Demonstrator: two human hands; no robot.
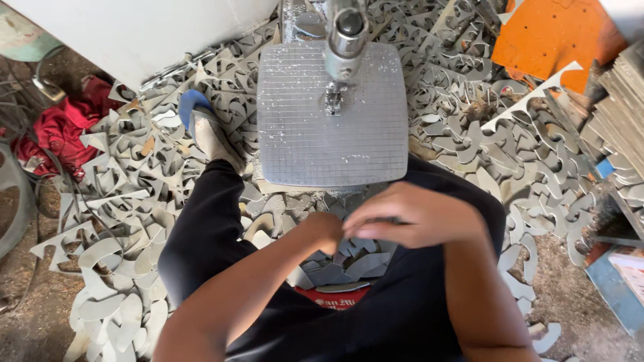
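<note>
My left hand [323, 231] is curled into a fist just below the near edge of a square grey metal machine table [302, 147] with a grid surface. Beside it my right hand [412, 216] is blurred, its fingers reaching over to touch the left hand. Nothing can be made out in either hand. A shiny metal guide post [346, 37] stands over the table's far half. Under my hands, between my legs, lies a small heap of flat grey cut pieces [345, 265].
Grey curved offcuts [127, 201] cover the floor on both sides. My foot in a blue sandal [201, 127] rests left of the table. An orange board [550, 37] and stacked sheets [624, 100] stand at the right, a red cloth [60, 127] at the left.
</note>
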